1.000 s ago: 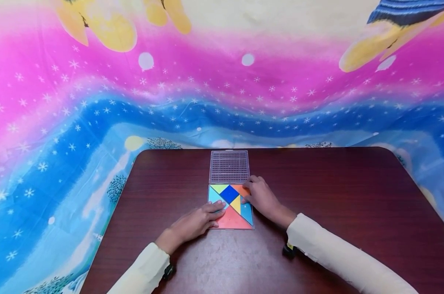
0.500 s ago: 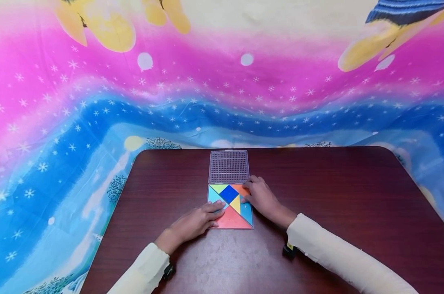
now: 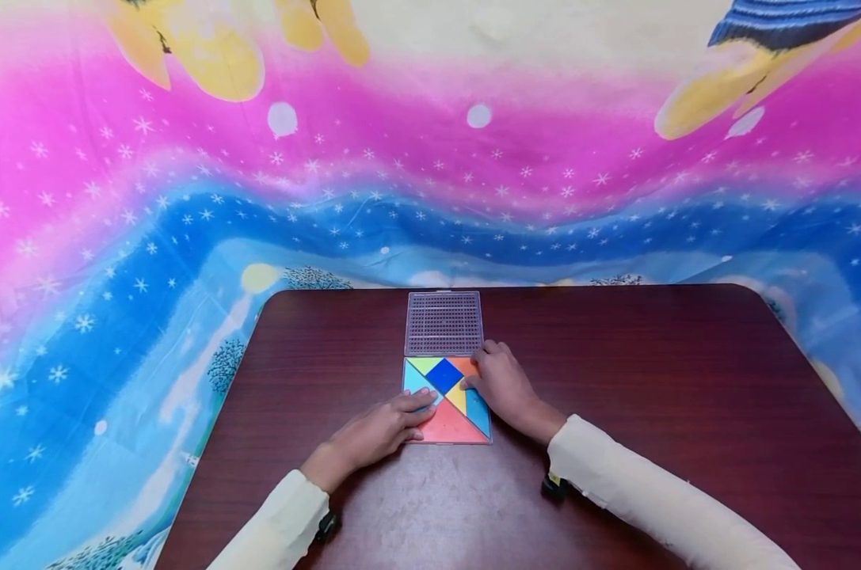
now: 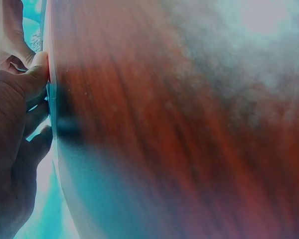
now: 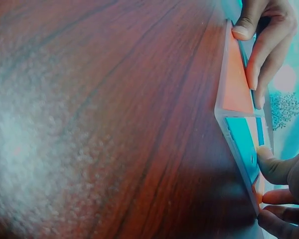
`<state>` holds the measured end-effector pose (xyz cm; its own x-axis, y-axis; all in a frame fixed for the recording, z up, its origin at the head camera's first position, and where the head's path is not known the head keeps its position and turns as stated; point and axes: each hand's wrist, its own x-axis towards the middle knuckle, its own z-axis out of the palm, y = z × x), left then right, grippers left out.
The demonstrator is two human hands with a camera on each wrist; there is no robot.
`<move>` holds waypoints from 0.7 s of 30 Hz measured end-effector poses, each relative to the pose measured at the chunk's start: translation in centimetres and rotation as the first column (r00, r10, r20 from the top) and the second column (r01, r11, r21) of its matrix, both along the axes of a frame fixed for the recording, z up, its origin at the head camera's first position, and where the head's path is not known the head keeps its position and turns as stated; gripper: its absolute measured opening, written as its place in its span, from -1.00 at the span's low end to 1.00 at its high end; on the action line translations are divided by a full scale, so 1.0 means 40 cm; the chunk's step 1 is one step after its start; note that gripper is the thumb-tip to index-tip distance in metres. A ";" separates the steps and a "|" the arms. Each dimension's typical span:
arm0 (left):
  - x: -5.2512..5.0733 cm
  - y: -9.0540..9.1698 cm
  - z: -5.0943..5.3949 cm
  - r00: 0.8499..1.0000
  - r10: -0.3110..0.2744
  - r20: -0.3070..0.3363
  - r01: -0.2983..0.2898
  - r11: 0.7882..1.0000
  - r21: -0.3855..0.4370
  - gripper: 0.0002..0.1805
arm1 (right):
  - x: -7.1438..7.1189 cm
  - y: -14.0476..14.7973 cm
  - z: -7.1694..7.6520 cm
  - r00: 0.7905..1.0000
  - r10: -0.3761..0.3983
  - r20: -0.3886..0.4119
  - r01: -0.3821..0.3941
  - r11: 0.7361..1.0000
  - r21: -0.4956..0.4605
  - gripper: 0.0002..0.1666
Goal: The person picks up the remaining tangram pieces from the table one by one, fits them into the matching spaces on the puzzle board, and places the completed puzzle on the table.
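Observation:
A tangram (image 3: 453, 427) of flat coloured pieces fills a clear square case on the table. My left hand (image 3: 382, 429) rests on its left side, fingers stretched over the light-blue triangle (image 3: 413, 380) and coral triangle (image 3: 447, 423). In the right wrist view, the left thumb touches the case's edge. My right hand (image 3: 507, 386) lies at the right side, its thumb on the tangram near the yellow piece (image 3: 457, 398) and blue piece (image 3: 477, 413). Its other fingers touch the far right edge by the orange piece (image 3: 466, 366), partly hidden. A dark-blue square (image 3: 444, 375) shows between the hands.
The case's clear gridded lid (image 3: 444, 323) lies flat behind the tangram, close to the far edge of the dark wooden table (image 3: 615, 356). A printed cloth (image 3: 401, 158) hangs behind the table.
My right hand has shifted slightly left, its thumb moving from the blue piece toward the yellow one. The left hand has stayed put.

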<state>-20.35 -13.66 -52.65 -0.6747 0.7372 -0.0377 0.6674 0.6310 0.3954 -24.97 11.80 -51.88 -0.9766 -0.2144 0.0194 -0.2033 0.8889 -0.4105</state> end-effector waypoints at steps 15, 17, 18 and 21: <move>-0.013 0.008 0.014 0.996 -0.040 -0.076 0.035 0.998 -0.060 -0.49 | -0.011 0.000 -0.001 1.000 0.008 0.007 -0.009 1.000 0.021 -0.58; -0.020 0.013 0.017 0.991 -0.062 -0.119 0.054 0.996 -0.074 -0.52 | -0.015 0.006 0.001 1.000 0.021 0.000 -0.021 1.000 0.012 -0.62; -0.024 0.016 0.019 0.987 -0.076 -0.143 0.064 0.995 -0.083 -0.54 | -0.018 0.010 0.003 1.000 0.028 -0.003 -0.028 1.000 0.004 -0.64; -0.039 0.024 0.028 0.970 -0.113 -0.217 0.091 0.990 -0.110 -0.56 | -0.030 0.031 0.014 0.999 0.034 -0.030 -0.035 0.999 -0.033 -0.70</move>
